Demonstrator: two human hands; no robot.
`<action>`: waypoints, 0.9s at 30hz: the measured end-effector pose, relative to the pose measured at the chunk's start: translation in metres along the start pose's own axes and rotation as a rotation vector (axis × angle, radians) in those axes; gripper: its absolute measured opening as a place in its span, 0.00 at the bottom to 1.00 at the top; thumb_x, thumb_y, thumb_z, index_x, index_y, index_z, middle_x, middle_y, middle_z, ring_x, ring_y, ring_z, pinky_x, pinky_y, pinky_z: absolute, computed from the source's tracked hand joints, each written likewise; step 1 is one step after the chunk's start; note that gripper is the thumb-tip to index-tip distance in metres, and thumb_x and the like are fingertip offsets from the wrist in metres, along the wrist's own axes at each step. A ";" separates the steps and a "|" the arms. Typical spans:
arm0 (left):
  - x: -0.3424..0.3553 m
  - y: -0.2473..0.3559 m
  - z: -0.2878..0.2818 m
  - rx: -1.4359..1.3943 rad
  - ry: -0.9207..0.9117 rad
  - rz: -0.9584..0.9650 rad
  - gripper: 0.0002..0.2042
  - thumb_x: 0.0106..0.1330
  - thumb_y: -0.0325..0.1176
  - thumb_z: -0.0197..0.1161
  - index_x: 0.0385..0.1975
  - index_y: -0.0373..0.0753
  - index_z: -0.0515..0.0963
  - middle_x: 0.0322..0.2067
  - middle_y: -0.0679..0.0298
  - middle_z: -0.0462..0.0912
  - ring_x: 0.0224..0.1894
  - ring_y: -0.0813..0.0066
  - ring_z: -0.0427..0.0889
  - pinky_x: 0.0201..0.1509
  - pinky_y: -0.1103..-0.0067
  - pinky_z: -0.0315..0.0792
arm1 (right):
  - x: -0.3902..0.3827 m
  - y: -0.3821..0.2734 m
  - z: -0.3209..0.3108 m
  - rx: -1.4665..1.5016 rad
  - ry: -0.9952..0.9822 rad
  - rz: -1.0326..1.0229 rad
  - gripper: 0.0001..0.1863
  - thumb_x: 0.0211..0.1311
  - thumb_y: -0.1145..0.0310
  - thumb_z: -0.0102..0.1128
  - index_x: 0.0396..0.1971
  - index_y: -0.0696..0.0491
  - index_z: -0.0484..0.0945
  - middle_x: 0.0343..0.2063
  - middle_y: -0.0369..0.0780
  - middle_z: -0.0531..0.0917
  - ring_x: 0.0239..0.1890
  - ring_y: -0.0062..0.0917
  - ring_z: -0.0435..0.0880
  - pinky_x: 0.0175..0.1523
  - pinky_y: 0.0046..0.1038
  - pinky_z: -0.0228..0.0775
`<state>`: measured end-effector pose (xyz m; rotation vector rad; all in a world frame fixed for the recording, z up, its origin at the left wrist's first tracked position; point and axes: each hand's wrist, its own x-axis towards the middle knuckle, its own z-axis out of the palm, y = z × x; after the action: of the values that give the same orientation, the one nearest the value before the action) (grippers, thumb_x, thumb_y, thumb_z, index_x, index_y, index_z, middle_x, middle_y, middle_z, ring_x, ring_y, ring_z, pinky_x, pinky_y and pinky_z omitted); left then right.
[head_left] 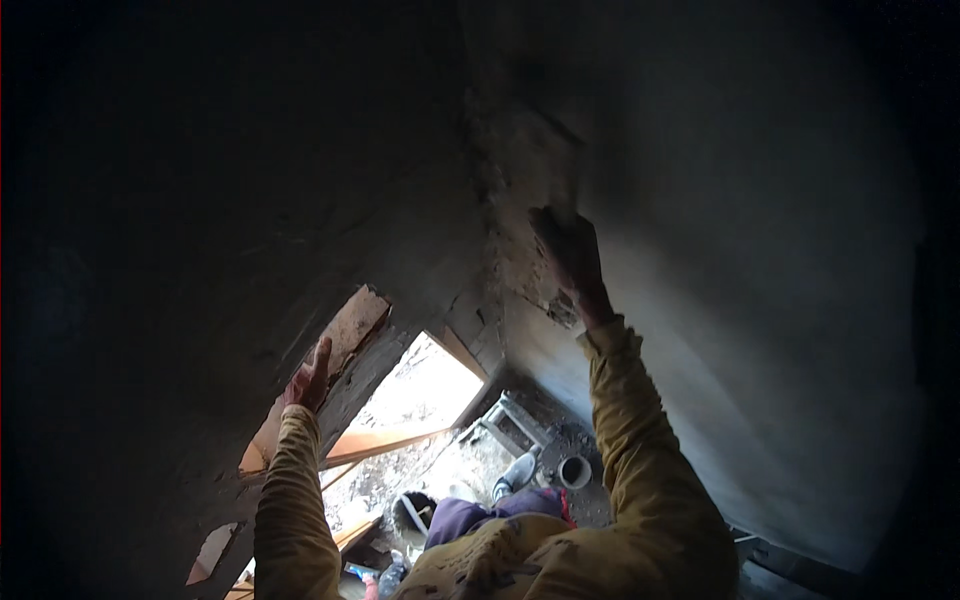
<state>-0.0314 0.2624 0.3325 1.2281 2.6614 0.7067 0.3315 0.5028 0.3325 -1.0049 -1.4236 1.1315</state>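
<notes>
My right hand (pixel 572 258) is raised to the wall near the inside corner, its fingers closed around what looks like a trowel (pixel 560 135). The tool is dim and blurred, so its outline is hard to make out. Rough, patchy plaster (pixel 522 190) runs down the corner beside it. Lower on the left, my left hand (pixel 310 378) lies against the edge of a narrow recess (pixel 352 328) in the dark wall, fingers extended and nothing visible in them.
A bright opening with a wooden frame (pixel 390 437) cuts the left wall. Below are a small wooden stool-like frame (pixel 515 425), a round bucket (pixel 574 471) and a dark bucket (pixel 408 510) with something inside. My shoe (pixel 516 474) is on the debris-strewn ground between them.
</notes>
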 end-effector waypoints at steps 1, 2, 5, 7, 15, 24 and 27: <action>-0.001 -0.002 0.000 -0.027 0.013 0.002 0.45 0.58 0.69 0.55 0.63 0.33 0.66 0.66 0.44 0.62 0.68 0.48 0.61 0.71 0.63 0.54 | -0.001 0.009 0.003 0.134 0.027 -0.153 0.14 0.66 0.61 0.61 0.23 0.51 0.73 0.14 0.28 0.69 0.16 0.09 0.67 0.22 0.20 0.57; 0.001 -0.002 0.001 0.012 0.005 -0.021 0.44 0.58 0.68 0.56 0.63 0.34 0.68 0.66 0.45 0.64 0.68 0.48 0.62 0.71 0.63 0.54 | 0.006 0.018 0.009 0.075 0.063 -0.208 0.15 0.66 0.60 0.60 0.23 0.51 0.73 0.14 0.28 0.70 0.16 0.10 0.67 0.22 0.21 0.57; 0.001 -0.003 -0.001 -0.014 -0.017 0.002 0.43 0.58 0.68 0.56 0.62 0.35 0.69 0.66 0.48 0.65 0.68 0.49 0.63 0.70 0.63 0.54 | 0.015 0.034 0.009 -0.345 0.010 -0.429 0.18 0.66 0.55 0.61 0.24 0.54 0.75 0.15 0.29 0.71 0.17 0.12 0.67 0.22 0.24 0.58; 0.001 0.000 -0.005 -0.027 -0.019 0.057 0.40 0.60 0.67 0.54 0.62 0.37 0.70 0.65 0.50 0.67 0.68 0.51 0.63 0.70 0.62 0.55 | 0.018 0.028 0.003 -0.441 -0.129 -0.028 0.20 0.65 0.53 0.62 0.24 0.55 0.76 0.15 0.30 0.71 0.17 0.13 0.66 0.23 0.25 0.58; -0.002 0.009 -0.016 -0.106 -0.198 -0.074 0.49 0.57 0.74 0.50 0.64 0.33 0.66 0.67 0.43 0.61 0.69 0.49 0.61 0.71 0.65 0.54 | -0.029 -0.077 0.041 0.464 0.115 -0.115 0.11 0.69 0.67 0.57 0.26 0.50 0.70 0.13 0.28 0.65 0.13 0.12 0.61 0.19 0.19 0.53; 0.001 0.011 -0.019 -0.159 -0.143 0.024 0.52 0.57 0.79 0.36 0.50 0.27 0.78 0.55 0.39 0.75 0.61 0.46 0.72 0.65 0.62 0.61 | -0.017 -0.106 0.091 0.650 -0.009 0.384 0.13 0.64 0.58 0.62 0.29 0.50 0.71 0.15 0.29 0.68 0.13 0.13 0.64 0.17 0.21 0.53; 0.003 0.010 -0.021 -0.153 -0.476 -0.096 0.50 0.59 0.77 0.39 0.61 0.32 0.70 0.64 0.43 0.66 0.68 0.50 0.63 0.71 0.64 0.53 | -0.026 -0.116 0.073 0.646 0.044 0.094 0.10 0.66 0.61 0.62 0.32 0.49 0.73 0.14 0.29 0.68 0.11 0.15 0.62 0.16 0.21 0.52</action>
<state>-0.0325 0.2629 0.3559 1.0610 2.2165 0.5126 0.2605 0.4432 0.4370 -0.6274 -0.8801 1.4956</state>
